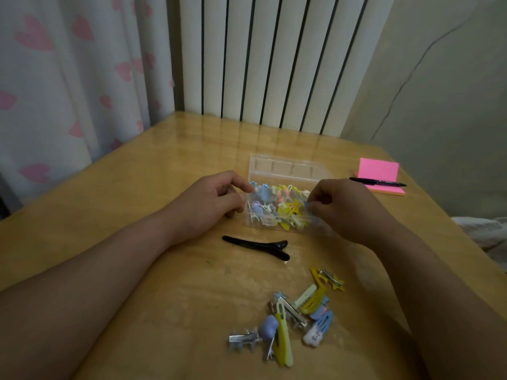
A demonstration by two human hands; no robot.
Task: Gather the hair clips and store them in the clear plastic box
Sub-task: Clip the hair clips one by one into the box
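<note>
Wood-toned and glossy, the table [131, 193] fills the head view, with both bare forearms reaching across it. Toward its far middle sits the clear plastic box [285, 166], its hinged lid tipped up and back. The tray already holds a jumble of yellow, blue, pink and white clips.

The left hand [208, 207] is at the box's left side with its fingers curled, thumb and forefinger pinching the left wall near the far corner. The right hand [348, 209] is at the box's right side. Its fingers are curled in and the tips are pressed together on a small blue piece [313, 217] at the rim. Too little of this piece shows to tell its shape.

Just nearer than the box, between the two wrists, a long black alligator clip [256, 246] lies flat on the wood, touching neither hand. Nearer still, beside the right forearm, lies a loose pile of small coloured hair clips [297, 311]. It includes:
- a long pale yellow-green snap clip [284, 342]
- a silver metal clip with grey stars [244, 340] at the left edge
- a yellow star clip [330, 281] at the far edge
- a blue clip bearing a white figure [315, 334]

At the table's far right a bright pink pad of sticky notes [380, 171] lies well apart from the box, with a black pen [378, 183] laid across it. Behind the table stand a white ribbed radiator [274, 64] and a white curtain printed with pink hearts [55, 78].
</note>
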